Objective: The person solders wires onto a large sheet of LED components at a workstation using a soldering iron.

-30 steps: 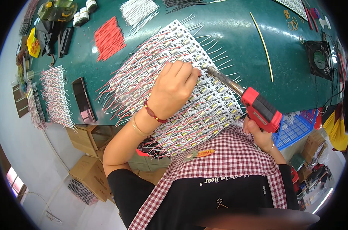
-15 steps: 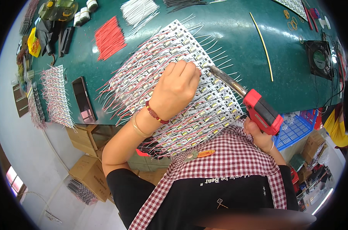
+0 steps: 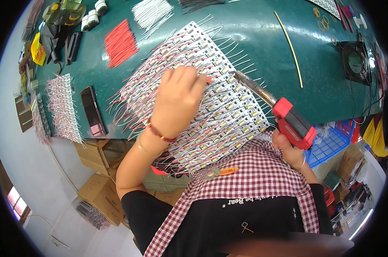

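Note:
A white circuit board panel (image 3: 241,112) lies tilted on the green table, with rows of small components and many thin red and white wires. Over its middle is my left hand (image 3: 179,96), its fingers curled together; their tips are largely hidden, and a small red bit shows beside them. Whatever the fingers pinch is too small or covered to tell. In my right hand (image 3: 287,147), at the panel's right edge, is a red and black soldering gun (image 3: 293,123). Its metal tip points up-left and is at the panel's surface, right of my left hand; contact cannot be made out.
Bundles of red wires (image 3: 120,43) and white wires (image 3: 152,16) lie beyond the panel. At left are a phone (image 3: 92,110) and another wired panel (image 3: 63,105). A black fan (image 3: 354,63) stands at right, above a blue basket (image 3: 331,145). A yellow stick (image 3: 290,49) lies far right.
My left hand has moved left across the panel, away from the soldering tip. The soldering gun has barely shifted in my right hand.

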The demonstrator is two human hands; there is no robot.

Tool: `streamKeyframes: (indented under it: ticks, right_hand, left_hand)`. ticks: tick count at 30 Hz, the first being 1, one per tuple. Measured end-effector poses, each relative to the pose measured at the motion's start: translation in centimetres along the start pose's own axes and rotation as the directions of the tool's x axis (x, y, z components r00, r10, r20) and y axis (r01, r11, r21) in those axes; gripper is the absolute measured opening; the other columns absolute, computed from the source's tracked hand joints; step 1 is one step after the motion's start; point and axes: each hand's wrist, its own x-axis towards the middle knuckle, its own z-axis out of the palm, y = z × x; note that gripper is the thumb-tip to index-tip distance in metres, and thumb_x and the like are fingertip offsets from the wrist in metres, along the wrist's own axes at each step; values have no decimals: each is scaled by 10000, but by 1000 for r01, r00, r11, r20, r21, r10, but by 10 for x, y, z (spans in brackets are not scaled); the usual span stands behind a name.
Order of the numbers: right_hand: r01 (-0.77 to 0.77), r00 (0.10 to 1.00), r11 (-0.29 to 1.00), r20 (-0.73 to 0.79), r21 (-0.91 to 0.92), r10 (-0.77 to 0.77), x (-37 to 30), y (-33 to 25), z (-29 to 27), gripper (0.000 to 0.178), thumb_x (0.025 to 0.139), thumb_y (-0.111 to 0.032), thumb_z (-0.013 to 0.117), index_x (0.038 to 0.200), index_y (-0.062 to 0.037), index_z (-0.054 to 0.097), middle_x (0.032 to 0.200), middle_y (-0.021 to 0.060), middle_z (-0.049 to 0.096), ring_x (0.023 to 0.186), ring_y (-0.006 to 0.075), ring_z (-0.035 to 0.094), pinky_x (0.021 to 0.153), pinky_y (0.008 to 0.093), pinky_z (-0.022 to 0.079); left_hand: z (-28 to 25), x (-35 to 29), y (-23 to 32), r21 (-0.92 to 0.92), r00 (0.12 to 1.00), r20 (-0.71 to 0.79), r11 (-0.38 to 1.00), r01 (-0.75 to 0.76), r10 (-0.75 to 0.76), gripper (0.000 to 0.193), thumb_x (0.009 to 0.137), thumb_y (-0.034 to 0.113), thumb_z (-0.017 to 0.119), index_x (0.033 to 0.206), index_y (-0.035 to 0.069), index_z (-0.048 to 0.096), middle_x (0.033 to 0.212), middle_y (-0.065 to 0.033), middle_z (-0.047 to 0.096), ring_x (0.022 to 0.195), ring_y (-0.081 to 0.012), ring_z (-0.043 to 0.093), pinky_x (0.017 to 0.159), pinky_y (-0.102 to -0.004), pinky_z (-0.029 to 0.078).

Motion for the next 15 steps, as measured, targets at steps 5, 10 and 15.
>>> streamKeyframes:
  ticks: [5,10,15]
  right_hand:
    - [-57,998,995,-8,87,58,-2,-1,-4,496,927,-339,603,1242,9,441,673,50,521,564,116,494,529,253,412]
    - [-69,997,989,29,129,66,-5,5,-4,536,921,-369,605,1261,6,428,665,51,520,550,115,482,526,254,410]
    - [-79,995,994,66,75,74,-11,10,-4,540,920,-382,600,1251,10,432,672,51,523,567,117,493,530,256,417]
  left_hand:
    - [-37,-7,-3,220,973,0,949,225,-231,141,731,29,603,871,35,626,804,-71,474,792,-238,507,704,-361,407]
    - [1,0,19,-161,985,-128,982,94,-115,275,665,-72,626,911,40,678,756,-63,497,709,-228,495,605,-334,432]
    - [27,-2,21,-219,991,-117,975,30,-57,309,669,-66,608,961,15,668,773,-56,504,714,-211,493,615,-318,436]
